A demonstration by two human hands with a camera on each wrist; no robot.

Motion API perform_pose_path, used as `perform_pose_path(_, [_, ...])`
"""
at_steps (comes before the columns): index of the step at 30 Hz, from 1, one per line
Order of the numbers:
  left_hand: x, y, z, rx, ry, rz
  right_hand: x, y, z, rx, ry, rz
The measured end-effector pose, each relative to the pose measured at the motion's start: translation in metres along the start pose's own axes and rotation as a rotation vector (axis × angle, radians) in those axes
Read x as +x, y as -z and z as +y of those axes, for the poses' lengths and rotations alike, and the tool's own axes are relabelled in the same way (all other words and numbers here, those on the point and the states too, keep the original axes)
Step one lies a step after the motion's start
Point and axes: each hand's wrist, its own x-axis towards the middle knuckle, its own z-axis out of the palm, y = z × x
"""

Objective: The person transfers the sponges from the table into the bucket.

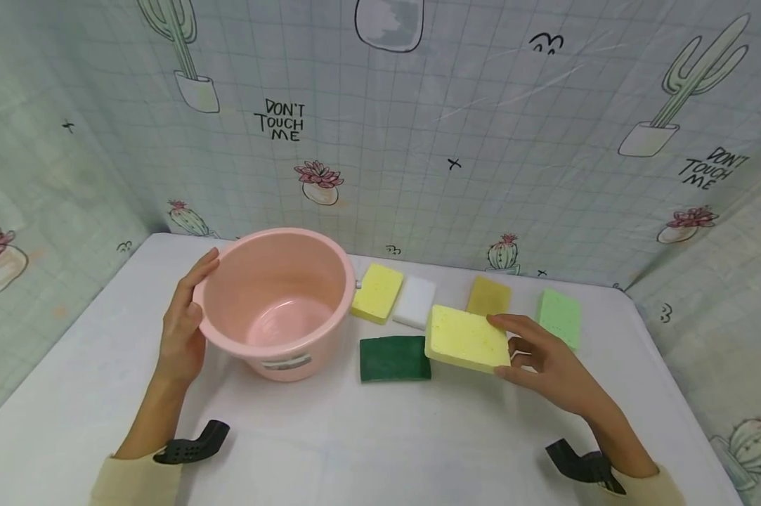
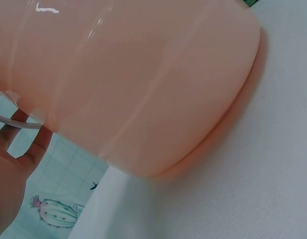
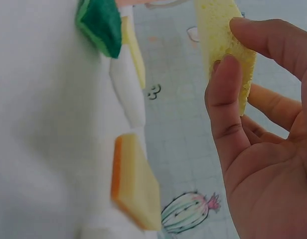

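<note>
In the head view, the left hand [image 1: 187, 320] grips the left side of a pink bucket [image 1: 320, 320], its fingers at the rim. The bucket stands at the left of the white table [image 1: 355, 450], with its mouth facing up and a label [image 1: 285, 362] on the near side. The right hand [image 1: 541, 362] pinches the right end of a bright yellow sponge [image 1: 464, 337] between thumb and fingers and holds it above the table. A second yellow sponge [image 1: 377, 292] lies just right of the bucket, with a white sponge [image 1: 414, 302] beside it; a dark green sponge [image 1: 394, 358] lies nearer the person. Farther right are a mustard sponge [image 1: 489, 294], partly behind the held one, and a light green sponge [image 1: 559, 316]. A cactus-print curtain [image 1: 380, 126] hangs behind.

In the left wrist view, the bucket's outer wall fills much of the picture; the left hand's fingers reach up to it beside a thin grey handle [image 2: 19, 122].

In the right wrist view, the thumb and fingers clasp the bright yellow sponge, clear of the tabletop. The mustard sponge shows an orange edge.
</note>
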Motion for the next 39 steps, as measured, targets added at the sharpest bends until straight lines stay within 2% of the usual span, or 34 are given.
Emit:
perform_pose_path(6, [0.001, -0.002, -0.001, 0.008, -0.018, 0.005, 0.017, -0.001, -0.016, 0.049, 0.056, -0.008])
perform_pose_path(12, [0.0, -0.001, -0.003, 0.016, -0.032, 0.004, 0.035, -0.007, -0.03, 0.047, 0.131, 0.007])
perform_pose_path(18, [0.0, -0.001, -0.004, 0.009, -0.042, 0.002, 0.054, -0.016, -0.041, 0.033, 0.164, -0.002])
perform_pose_path(27, [0.001, -0.001, -0.004, 0.021, -0.062, 0.004, 0.078, -0.029, -0.055, 0.039, 0.152, -0.035])
perform_pose_path(39, [0.0, -0.003, -0.003, 0.013, -0.056, 0.003, 0.107, -0.049, -0.08, 0.069, 0.186, -0.054])
